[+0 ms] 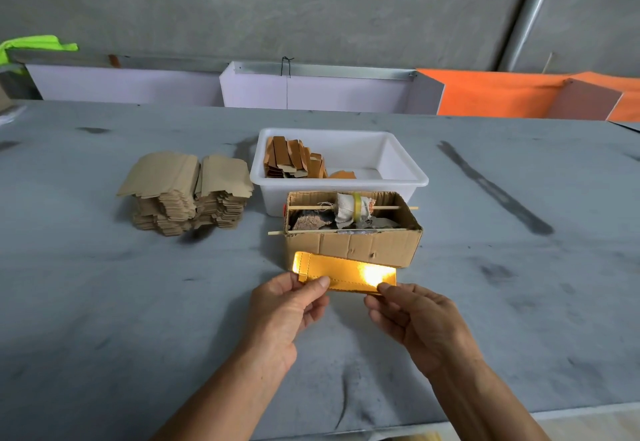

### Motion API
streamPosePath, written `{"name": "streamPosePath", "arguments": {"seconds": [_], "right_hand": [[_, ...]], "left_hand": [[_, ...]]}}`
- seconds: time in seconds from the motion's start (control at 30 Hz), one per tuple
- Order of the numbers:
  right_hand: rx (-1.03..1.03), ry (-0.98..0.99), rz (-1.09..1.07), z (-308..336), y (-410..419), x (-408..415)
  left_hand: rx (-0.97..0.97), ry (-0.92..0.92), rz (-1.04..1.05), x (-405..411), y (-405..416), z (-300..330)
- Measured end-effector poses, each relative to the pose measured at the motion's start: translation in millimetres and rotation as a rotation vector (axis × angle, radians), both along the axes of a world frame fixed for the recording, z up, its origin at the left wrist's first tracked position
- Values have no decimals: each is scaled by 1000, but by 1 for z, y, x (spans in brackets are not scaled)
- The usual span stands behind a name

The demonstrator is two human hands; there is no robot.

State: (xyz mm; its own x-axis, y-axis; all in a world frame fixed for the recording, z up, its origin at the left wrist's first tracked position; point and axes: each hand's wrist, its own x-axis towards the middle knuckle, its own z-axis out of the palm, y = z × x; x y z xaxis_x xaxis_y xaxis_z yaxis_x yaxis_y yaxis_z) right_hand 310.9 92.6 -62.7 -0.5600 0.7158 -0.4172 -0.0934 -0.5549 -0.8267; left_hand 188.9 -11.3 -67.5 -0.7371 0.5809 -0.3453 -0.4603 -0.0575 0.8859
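Head view, looking down at both hands: the left grip (284, 309) pinches the near edge of a shiny gold card strip (343, 274), thumb on top. The right grip (419, 319) pinches the same edge over by the strip's right end, so both are clamped on it. The strip stretches between the two grips and pokes out just past the fingertips, over the grey counter (104, 302). Right beyond it sits an open cardboard box (349, 248), and the strip overlaps the bottom of its near wall. A thin wooden stick (311, 207) runs across the box through its side walls with a roll of whitish cloth (346, 206) and a ring of yellow tape (356, 202) on it. Greyish and brownish scraps (311, 222) are piled underneath. Further out from the grips, touching the back of the box, is a white plastic tub (339, 182) with brown folded card pieces (294, 160) standing packed in its left end. Well beyond the left grip and off to its left is a stack of tan card blanks (187, 194).
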Motion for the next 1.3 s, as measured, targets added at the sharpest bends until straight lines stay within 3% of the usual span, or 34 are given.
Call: {"name": "streamPosePath", "arguments": {"seconds": [0.17, 0.43, 0.93, 1.3], "right_hand": [[8, 8, -27, -4, -4, 0], [-17, 114, -204, -7, -20, -7], [-81, 222, -156, -8, -29, -18], [-24, 244, -144, -7, -35, -18]], "left_hand": [[71, 39, 55, 2, 2, -1], [146, 304, 162, 10, 1, -2], [247, 192, 158, 14, 3, -5], [219, 275, 125, 19, 4, -7]]}}
